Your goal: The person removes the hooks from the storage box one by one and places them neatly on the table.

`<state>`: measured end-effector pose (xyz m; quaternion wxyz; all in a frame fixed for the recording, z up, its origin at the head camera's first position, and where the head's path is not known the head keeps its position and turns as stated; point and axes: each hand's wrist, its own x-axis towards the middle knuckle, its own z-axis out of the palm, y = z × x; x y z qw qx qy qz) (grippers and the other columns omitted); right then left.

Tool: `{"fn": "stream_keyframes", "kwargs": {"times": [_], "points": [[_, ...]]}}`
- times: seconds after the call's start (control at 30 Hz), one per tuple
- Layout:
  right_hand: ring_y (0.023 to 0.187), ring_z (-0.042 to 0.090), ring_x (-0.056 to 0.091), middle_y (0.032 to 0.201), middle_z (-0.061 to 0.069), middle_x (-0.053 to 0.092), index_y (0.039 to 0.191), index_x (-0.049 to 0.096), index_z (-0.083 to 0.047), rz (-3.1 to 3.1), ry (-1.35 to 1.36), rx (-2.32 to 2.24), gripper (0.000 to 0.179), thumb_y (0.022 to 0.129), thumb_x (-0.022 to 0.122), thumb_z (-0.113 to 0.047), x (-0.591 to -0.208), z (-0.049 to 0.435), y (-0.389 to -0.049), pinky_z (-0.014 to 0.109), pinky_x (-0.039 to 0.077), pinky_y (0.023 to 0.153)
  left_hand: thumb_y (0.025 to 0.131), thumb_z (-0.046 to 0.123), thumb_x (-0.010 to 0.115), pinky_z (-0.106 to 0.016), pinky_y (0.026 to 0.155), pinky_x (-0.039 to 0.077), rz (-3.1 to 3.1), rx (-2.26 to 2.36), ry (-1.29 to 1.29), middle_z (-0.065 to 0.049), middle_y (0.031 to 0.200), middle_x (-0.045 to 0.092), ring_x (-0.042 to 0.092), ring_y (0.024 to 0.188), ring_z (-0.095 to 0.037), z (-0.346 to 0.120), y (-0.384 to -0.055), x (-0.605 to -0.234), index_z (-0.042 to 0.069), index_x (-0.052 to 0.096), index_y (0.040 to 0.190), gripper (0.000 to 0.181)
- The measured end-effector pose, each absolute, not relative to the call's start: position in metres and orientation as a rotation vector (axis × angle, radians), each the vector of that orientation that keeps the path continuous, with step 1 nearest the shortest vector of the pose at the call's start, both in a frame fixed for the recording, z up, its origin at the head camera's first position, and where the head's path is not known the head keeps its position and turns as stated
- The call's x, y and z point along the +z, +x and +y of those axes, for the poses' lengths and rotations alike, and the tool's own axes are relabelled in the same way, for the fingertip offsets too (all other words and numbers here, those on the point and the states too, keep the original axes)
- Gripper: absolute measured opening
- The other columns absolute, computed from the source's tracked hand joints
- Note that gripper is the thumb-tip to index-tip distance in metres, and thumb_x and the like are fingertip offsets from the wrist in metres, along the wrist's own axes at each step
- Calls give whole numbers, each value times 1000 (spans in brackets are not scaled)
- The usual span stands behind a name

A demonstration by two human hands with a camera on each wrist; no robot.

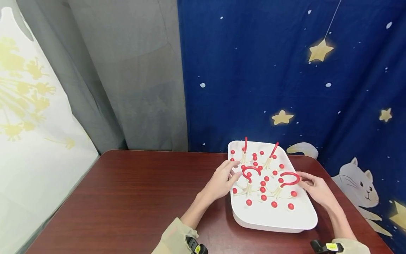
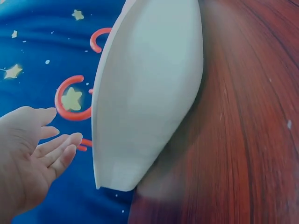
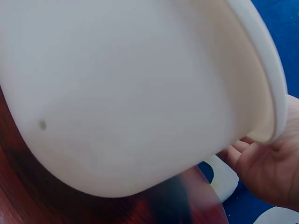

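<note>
A white tray [image 1: 253, 215] with rounded corners stands on the table, dotted with many small red balls [image 1: 274, 204]. Red curved hook-like pieces [image 1: 290, 179] rise from it on bundles of pale strands [image 1: 248, 188]. My left hand [image 1: 222, 178] hovers at the tray's left edge, its fingers loosely extended near a red curved piece [image 1: 252, 169]. In the left wrist view that hand [image 2: 37, 158] holds nothing. At the right edge, my right hand [image 1: 317, 190] grips the rim; in the right wrist view its fingers [image 3: 236, 151] reach beneath the lip, partly hidden by the tray wall.
The dark red-brown wooden table [image 1: 136, 197] extends to the left. Behind it hang a grey curtain [image 1: 142, 88] and a blue curtain [image 1: 238, 70] with stars and a white cat. A white patterned cloth [image 1: 38, 141] hangs at far left.
</note>
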<state>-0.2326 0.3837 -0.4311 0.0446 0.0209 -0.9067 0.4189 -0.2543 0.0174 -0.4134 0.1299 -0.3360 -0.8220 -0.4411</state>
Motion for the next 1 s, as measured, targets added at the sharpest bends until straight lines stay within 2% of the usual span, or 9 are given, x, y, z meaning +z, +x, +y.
{"fn": "stream_keyframes", "kwargs": {"times": [0.23,0.33,0.43,0.67,1.0], "points": [[91,12,67,127,32,60,143,45,10,-2717,89,1444,52,104,58,-22,-433,374,-237,23,57,77,99,10,64,-30,78,57,-2339,-1297,-968,-13,115,64,60,85,-14,24,-259,-413,-1,64,126,29],[93,12,67,128,32,59,144,45,10,-2707,87,1480,54,104,58,-23,-434,370,-239,23,56,78,97,7,66,-30,76,57,-2332,-1308,-942,-11,110,67,60,82,-12,25,-260,-412,0,69,118,22],[94,12,67,128,32,60,144,46,9,-2700,84,1489,54,104,59,-25,-434,367,-241,22,56,78,96,5,68,-29,74,57,-2338,-1317,-937,-11,106,68,60,79,-11,24,-261,-411,0,71,114,19],[94,12,68,128,30,60,144,46,8,-2683,88,1542,55,103,60,-26,-436,366,-243,25,57,79,95,5,70,-17,70,52,-2349,-1338,-938,-10,101,69,59,78,-9,21,-258,-404,1,73,110,16],[92,10,67,124,26,62,144,45,8,-2652,76,1604,56,103,61,-27,-436,366,-243,25,57,79,94,4,71,-18,66,53,-2268,-1373,-929,-8,98,69,62,78,-12,17,-254,-391,1,72,111,17]]}}
